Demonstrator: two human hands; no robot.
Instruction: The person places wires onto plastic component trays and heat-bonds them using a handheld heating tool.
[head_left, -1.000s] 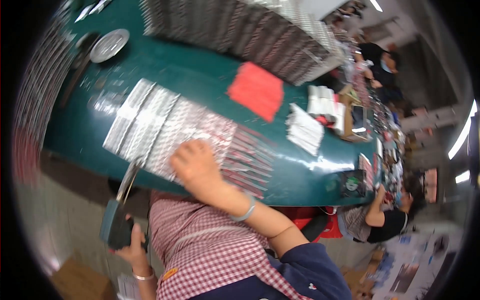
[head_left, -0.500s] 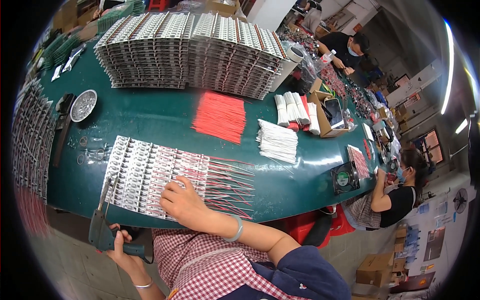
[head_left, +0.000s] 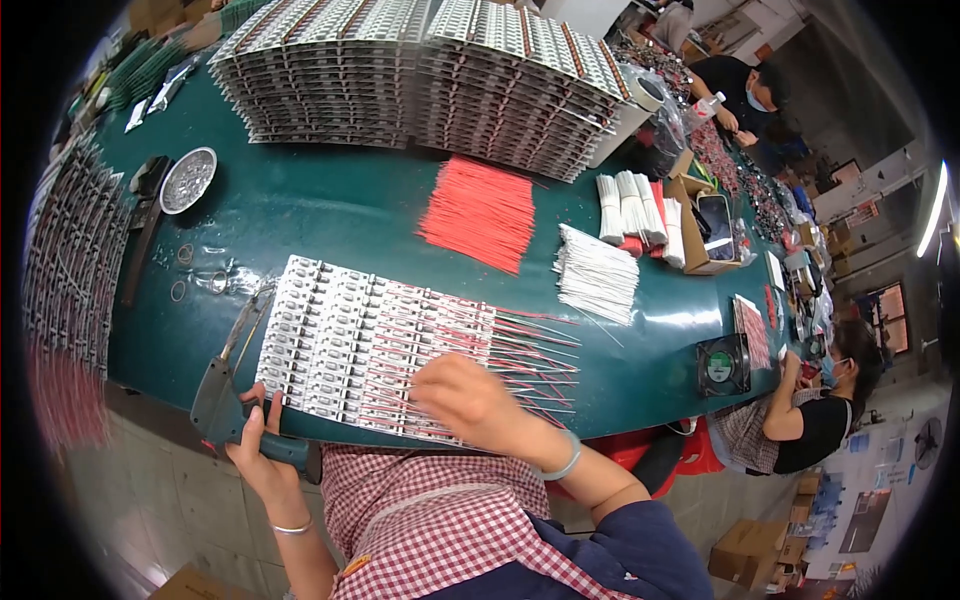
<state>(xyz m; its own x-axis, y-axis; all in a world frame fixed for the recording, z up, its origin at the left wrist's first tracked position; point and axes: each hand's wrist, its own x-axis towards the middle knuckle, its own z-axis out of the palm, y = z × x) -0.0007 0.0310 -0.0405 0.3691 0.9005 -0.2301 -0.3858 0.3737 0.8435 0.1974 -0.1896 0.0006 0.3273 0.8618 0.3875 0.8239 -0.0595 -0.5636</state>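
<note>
Two hands: our left hand (head_left: pixel 262 452) is closed round the handle of the green soldering gun (head_left: pixel 215 395); our right hand (head_left: pixel 470 395) is over the white panel (head_left: pixel 335 340), fingers curled, and we cannot tell whether they pinch a wire

Panel place: it lies on the near part of the green table (head_left: pixel 330 205), close to the near edge, so a pull toward us could tip it off

Gun tip (head_left: pixel 268 288): it stands just beside the panel's left edge; if hot, a careless swing right could scorch the panel

Red and white wires (head_left: pixel 538 362): their ends jut past the panel's right edge, where our bangle (head_left: pixel 573 458) could snag them and strain a joint

White wire pile (head_left: pixel 597 275): loose on the far right, it could scatter if our forearm swept across
</note>
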